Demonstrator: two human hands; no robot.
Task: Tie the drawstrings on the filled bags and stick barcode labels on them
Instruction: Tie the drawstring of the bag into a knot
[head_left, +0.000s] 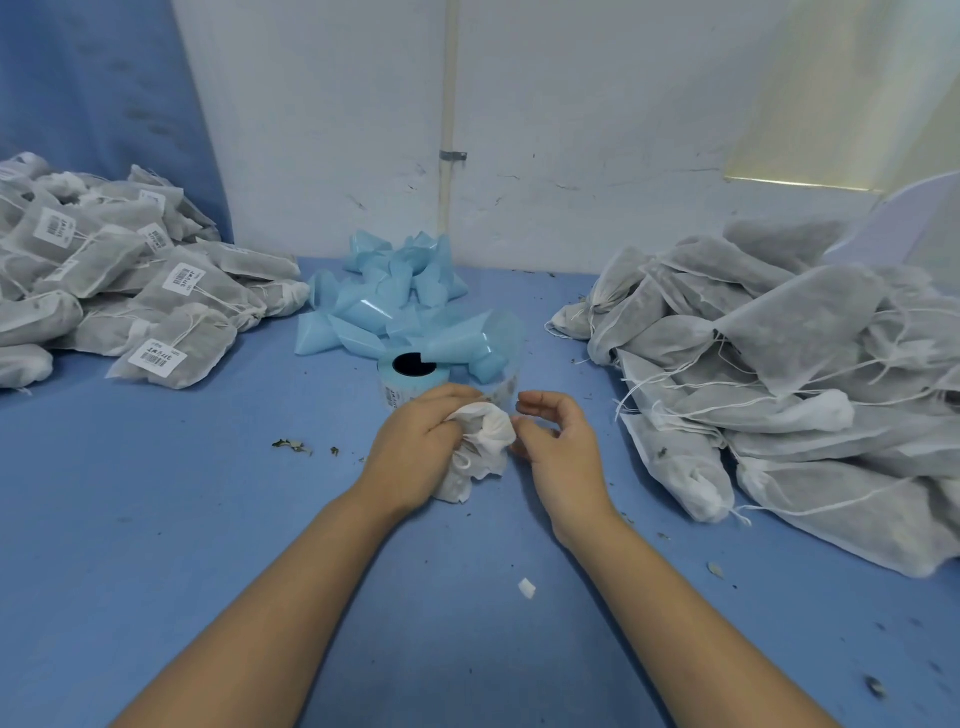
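One white drawstring bag (483, 441) sat in the middle of the blue bench (208, 519), pretty much between both hands. The left hand (415, 447) had its fingers clenched around the bag's bunched neck. The right hand (558, 447) was right up against the bag at its 3 o'clock, fingers loosely curled, and honestly I couldn't tell if they pinched a string. The label roll (410, 376) stood just past the bag at 12 o'clock, with blue backing scraps (400, 296) heaped behind it. Labelled bags (119, 280) were piled at 10 o'clock and unlabelled bags (779, 374) at 2 o'clock.
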